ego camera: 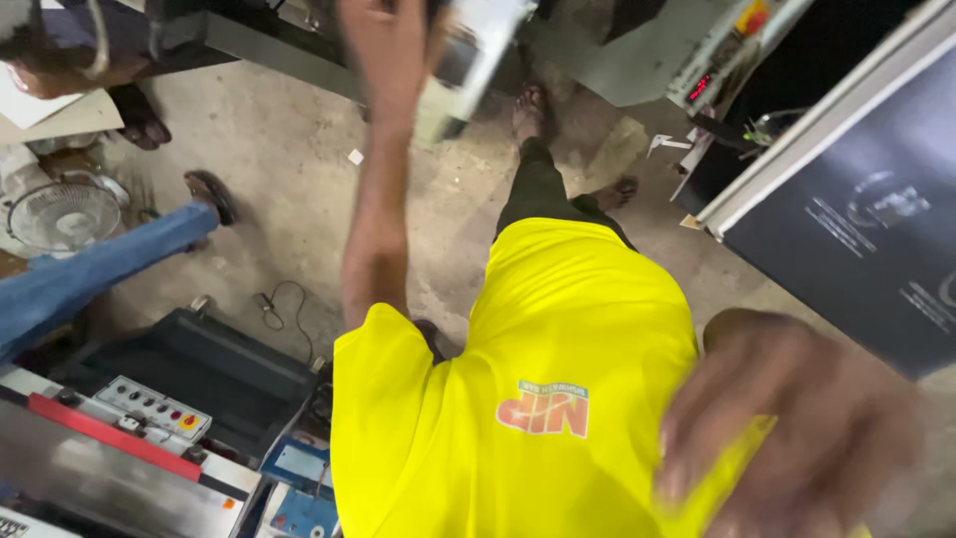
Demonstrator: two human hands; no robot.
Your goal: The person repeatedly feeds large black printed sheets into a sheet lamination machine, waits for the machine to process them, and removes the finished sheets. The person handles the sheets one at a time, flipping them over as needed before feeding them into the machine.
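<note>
1. Reaching forward, my left hand (390, 45) is stretched out at the top of the view, right against a blurred white panel (476, 55) on the dark machine frame (269, 45); the hand is cut off by the edge and smeared, so I cannot tell whether it grips the panel or only touches it
2. My right hand (797, 423) hangs close to the camera at the lower right, very blurred, with the fingers (677, 458) bent loosely over the hem of my yellow shirt (558, 329); I cannot tell whether they pinch the cloth or hold nothing
3. Below me is the concrete floor (289, 169), with my sandalled foot (531, 108) just beside the white panel
4. To the right, a large dark printed sheet (856, 229) lies in a white frame, and above it sits a grey box with a red display (709, 78)
5. At the lower left, a machine carries a control panel (154, 406) with small buttons and a red strip (110, 435) along its top
6. Further left, another person's leg in blue jeans (95, 267) stretches across the floor, ending in a dark sandal (211, 195), near a small white fan (63, 214)
</note>
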